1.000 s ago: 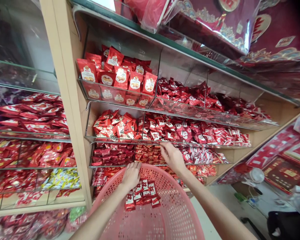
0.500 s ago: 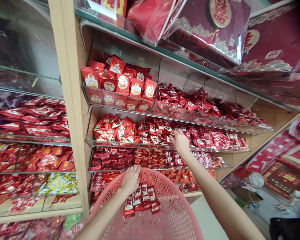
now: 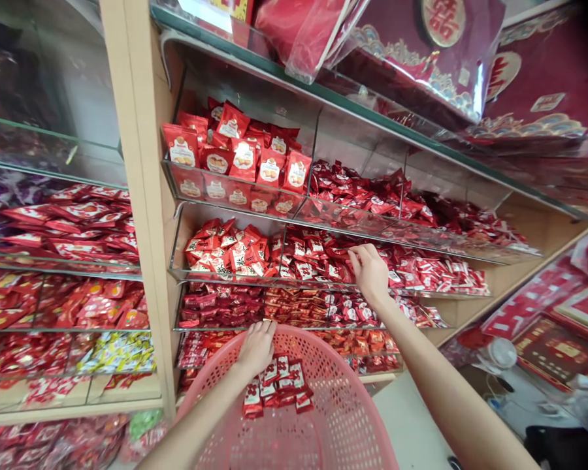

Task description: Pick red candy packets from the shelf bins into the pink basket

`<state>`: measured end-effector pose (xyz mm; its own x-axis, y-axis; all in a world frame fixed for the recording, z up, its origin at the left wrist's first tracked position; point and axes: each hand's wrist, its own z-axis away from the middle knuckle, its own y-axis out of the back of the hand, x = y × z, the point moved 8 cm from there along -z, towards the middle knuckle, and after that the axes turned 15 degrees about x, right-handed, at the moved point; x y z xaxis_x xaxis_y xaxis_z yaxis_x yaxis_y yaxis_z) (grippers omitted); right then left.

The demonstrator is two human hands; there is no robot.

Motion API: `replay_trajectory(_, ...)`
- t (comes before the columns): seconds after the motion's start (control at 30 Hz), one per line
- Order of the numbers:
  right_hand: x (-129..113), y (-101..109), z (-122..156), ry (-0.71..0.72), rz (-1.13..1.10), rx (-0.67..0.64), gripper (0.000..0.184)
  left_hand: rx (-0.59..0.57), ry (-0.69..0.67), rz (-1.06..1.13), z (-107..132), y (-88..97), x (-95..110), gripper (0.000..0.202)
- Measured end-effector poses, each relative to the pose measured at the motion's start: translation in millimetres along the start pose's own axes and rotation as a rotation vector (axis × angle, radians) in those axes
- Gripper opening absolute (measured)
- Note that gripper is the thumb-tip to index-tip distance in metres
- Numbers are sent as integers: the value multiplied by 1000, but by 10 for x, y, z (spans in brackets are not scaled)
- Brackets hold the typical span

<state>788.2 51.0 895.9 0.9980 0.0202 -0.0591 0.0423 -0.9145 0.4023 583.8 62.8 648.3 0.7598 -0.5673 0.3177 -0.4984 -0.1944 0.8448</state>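
My left hand is closed over the far rim of a pink perforated plastic basket. Inside the basket lies a small pile of red-and-white wrapped candies. My right hand reaches over the front edge of a shelf compartment, its fingers curled together against dark red wrapped candies. Whatever is between those fingertips, if anything, is too small to make out. To the left of that hand are red-and-white packets like those in the basket; to its right are more red-and-white candies.
Clear shelf fronts run across at hand height. Above, red biscuit packets fill a bin under a glass shelf. A wooden upright stands left, with yellow candies beyond it. Boxes lie at right.
My right hand has shifted right along the candy shelf, from near the red-and-white packets to the dark red ones. My left hand stays on the basket rim. The view has shifted slightly.
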Motion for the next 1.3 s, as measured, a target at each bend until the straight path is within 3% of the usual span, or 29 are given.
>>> replay_trajectory(0.23,-99,228,100,-37,-170,104,27,-3,11,-6,10,1,5,53)
replay_trajectory(0.3,-220,293,177,-42,-227,54,26,-3,5,-5,13,3,12,52)
replay_trajectory(0.4,-489,297,424,-52,-348,-175,23,5,1,-12,11,3,12,51)
replay_trajectory(0.53,-755,138,1059,-142,-510,-579,19,-3,-4,-3,8,-14,12,52)
replay_trajectory(0.63,-817,-36,1648,-184,-581,-848,20,1,-14,-4,8,-14,20,53)
replay_trajectory(0.73,-783,-162,2111,-230,-612,-992,23,13,-28,-3,10,-1,33,51)
replay_trajectory(0.93,-682,-259,2449,-239,-526,-1017,25,9,-33,-6,12,-6,31,50)
replay_trajectory(1.3,-679,-196,2256,-76,-432,-941,29,26,-44,-10,4,-21,21,49)
